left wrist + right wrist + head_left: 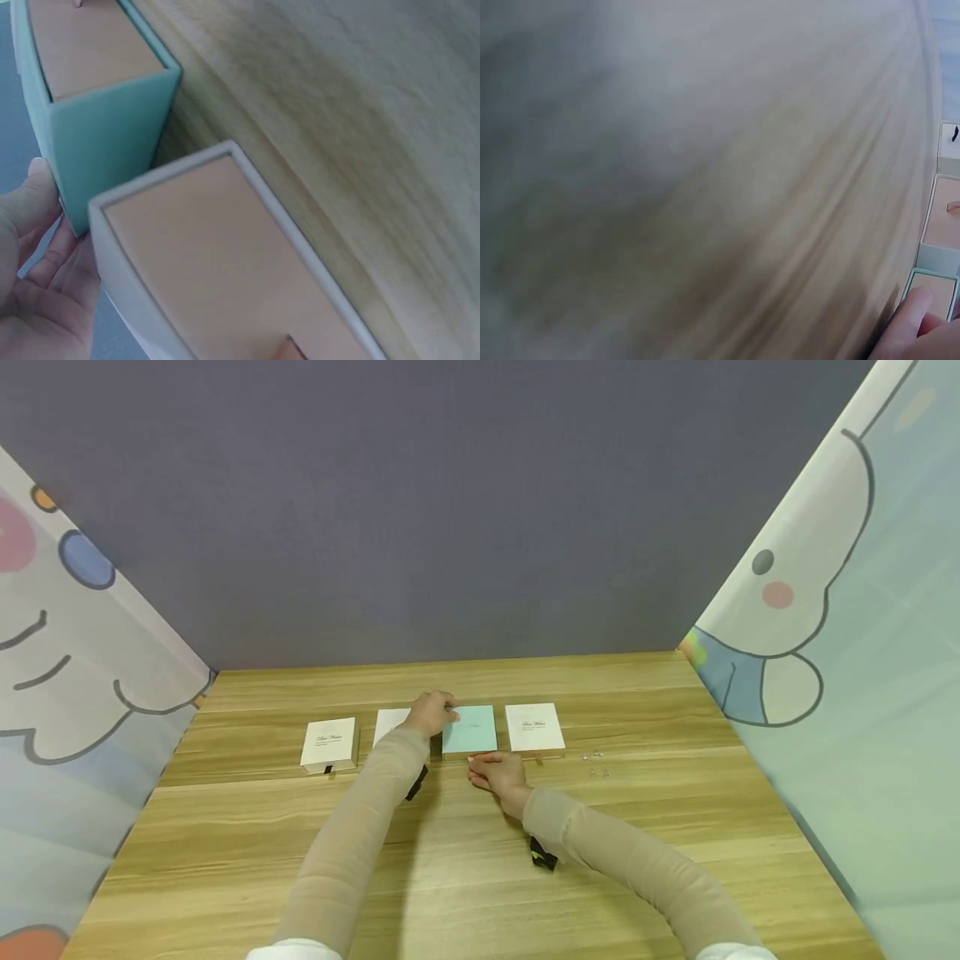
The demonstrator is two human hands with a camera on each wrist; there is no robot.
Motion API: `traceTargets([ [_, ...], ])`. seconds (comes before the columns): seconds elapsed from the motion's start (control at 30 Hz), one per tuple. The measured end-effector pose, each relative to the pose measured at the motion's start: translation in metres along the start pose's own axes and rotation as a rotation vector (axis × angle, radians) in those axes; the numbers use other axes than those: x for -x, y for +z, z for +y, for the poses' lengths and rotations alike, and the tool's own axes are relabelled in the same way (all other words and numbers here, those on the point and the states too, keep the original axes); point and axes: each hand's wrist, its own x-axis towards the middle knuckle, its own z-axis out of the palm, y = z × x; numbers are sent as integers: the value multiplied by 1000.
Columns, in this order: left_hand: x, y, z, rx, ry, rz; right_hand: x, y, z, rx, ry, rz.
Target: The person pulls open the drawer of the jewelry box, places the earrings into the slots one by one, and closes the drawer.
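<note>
A teal drawer gift box (470, 729) with a tan drawer front lies flat on the table, between two white boxes. My left hand (431, 713) grips its left side near the back corner; in the left wrist view the thumb and fingers (46, 259) hold the teal sleeve. At the front edge of the teal box, my right hand (501, 772) pinches at the middle, where the pull tab sits, largely hidden by the fingers. A white drawer box (217, 255) with a tan front and a small tab stands just left of the teal one, partly under my left wrist.
Another white box (330, 744) with a black tab lies at the far left of the row. To the right is a white box (535, 727) with a tan tab. Several small clear pieces (597, 763) lie farther right on the wooden table (472, 877). A grey partition (450, 527) rises behind.
</note>
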Motion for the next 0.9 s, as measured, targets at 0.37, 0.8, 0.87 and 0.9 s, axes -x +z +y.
traceTargets([
  [0.37, 3, -1, 3, 36, 84, 33, 8, -4, 1, 30, 30, -158],
  [0.8, 38, -15, -1, 178, 197, 128, 35, -14, -2, 213, 29, -373],
  [0.87, 51, -17, -3, 186, 203, 140, 39, -15, -3, 245, -9, -399],
  [0.9, 58, -18, -4, 195, 206, 152, 41, -16, -4, 271, -37, -413],
])
